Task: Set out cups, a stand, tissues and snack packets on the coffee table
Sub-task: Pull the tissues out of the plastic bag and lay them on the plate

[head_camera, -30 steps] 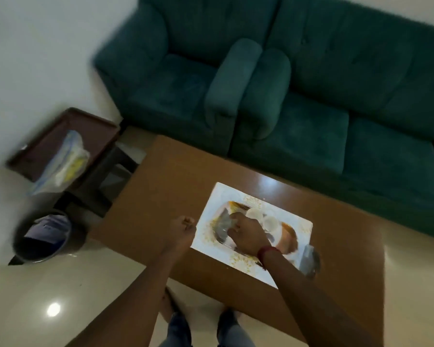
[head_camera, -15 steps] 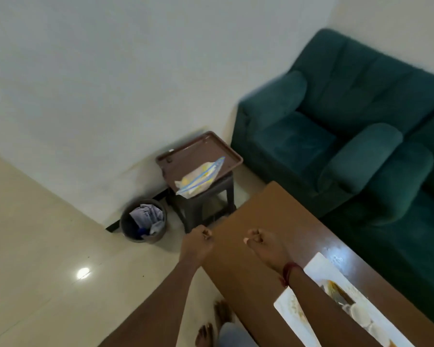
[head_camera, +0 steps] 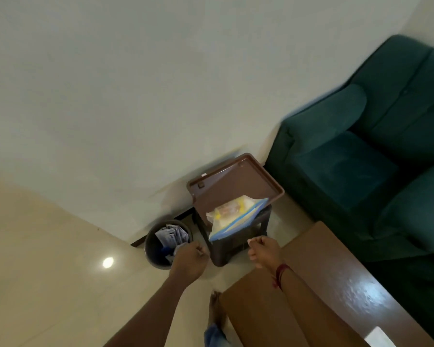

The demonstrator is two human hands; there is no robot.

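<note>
A clear zip bag of yellow snack packets lies on a brown tray that rests on a dark stool by the wall. My left hand is a loose fist held over the floor, just right of the waste bin. My right hand is also curled, empty, a short way below the bag and apart from it. The brown coffee table fills the lower right; only a white corner of the placemat shows at the bottom edge. Cups, stand and tissues are out of view.
A round dark waste bin with crumpled paper stands left of the stool. A green sofa runs along the right, close to the table. Pale tiled floor spreads to the left; my feet show at the table's near corner.
My view has swung left from the placemat to the stool. Both hands left the placemat and moved toward the stool, closer to the snack bag.
</note>
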